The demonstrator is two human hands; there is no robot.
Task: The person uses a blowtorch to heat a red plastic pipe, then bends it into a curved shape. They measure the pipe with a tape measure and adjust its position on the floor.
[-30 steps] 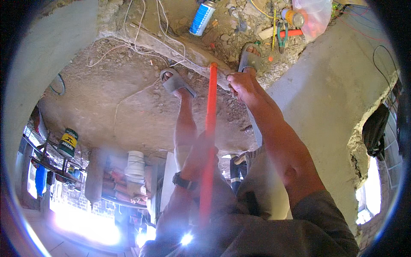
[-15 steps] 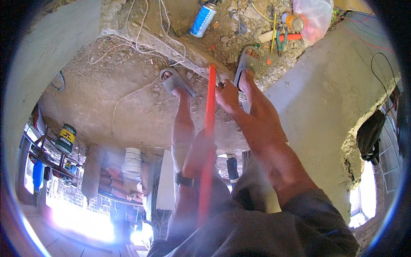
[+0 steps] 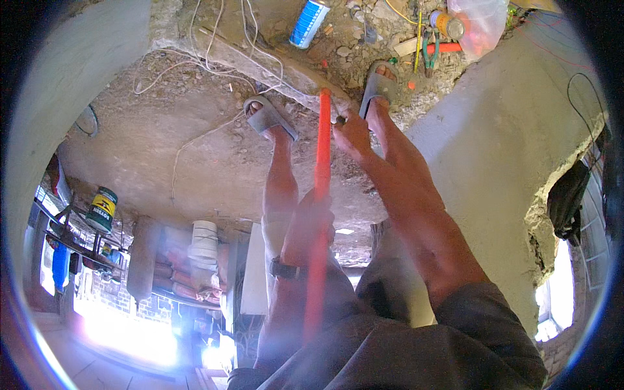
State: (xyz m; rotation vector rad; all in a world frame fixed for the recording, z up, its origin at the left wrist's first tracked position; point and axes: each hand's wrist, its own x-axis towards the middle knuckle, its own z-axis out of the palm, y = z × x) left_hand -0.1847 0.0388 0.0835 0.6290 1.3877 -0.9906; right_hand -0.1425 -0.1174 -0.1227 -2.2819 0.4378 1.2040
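Observation:
A long orange pipe (image 3: pixel 323 153) runs from my lap away from me, its far end near the ledge between my feet. My left hand (image 3: pixel 309 224), with a dark band on the wrist, is wrapped round the pipe's middle. Just right of the pipe's far part, my right hand (image 3: pixel 353 136) is closed on a thin tool with a dark end (image 3: pixel 340 120); its kind is too small to make out. Fingers hide most of that tool. Both of my feet wear grey slippers (image 3: pixel 270 118), on either side of the pipe.
White wires (image 3: pixel 250 39) trail over a concrete ledge. Beyond it lie a blue can (image 3: pixel 309 25), green-handled pliers (image 3: pixel 429 55), a short orange piece (image 3: pixel 448 47), a jar (image 3: pixel 446 25) and a plastic bag (image 3: pixel 480 26) among rubble. A grey wall (image 3: pixel 481 169) stands at right.
The view has shifted slightly. My right hand has moved a little away from me and to the right, with the thin tool in it. My left hand stays round the pipe.

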